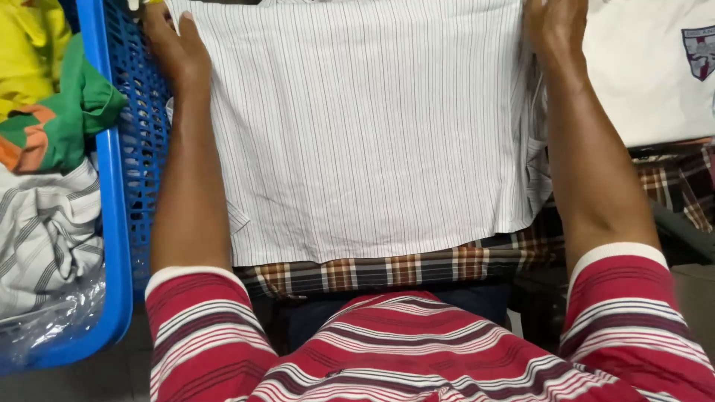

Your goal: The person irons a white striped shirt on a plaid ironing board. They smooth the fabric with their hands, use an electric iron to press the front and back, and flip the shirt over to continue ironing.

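Left hand: my left hand (170, 46) lies on the left edge of the striped shirt, thumb on top of the cloth, pinching that edge; fingertips run out of frame at the top.
Right hand: my right hand (555, 26) grips the right edge of the same shirt, fingers curled over the cloth.
Striped shirt: one white shirt with thin dark stripes (372, 126), spread flat between both hands, straight ahead of me.
Plaid cloth: one brown, orange and grey checked cloth (387, 272) under the shirt, showing along its lower edge and off to the right.
Basket: one blue plastic laundry basket (112, 223) just left of my left forearm, its mesh wall touching the shirt's left side.
Basket contents: one yellow garment (30, 45), one green and orange garment (63, 123), one grey-striped white garment (45, 231), one piece of clear plastic wrap (52, 316).
Crested shirt: one white shirt with a chest badge (648, 74), beside my right hand.
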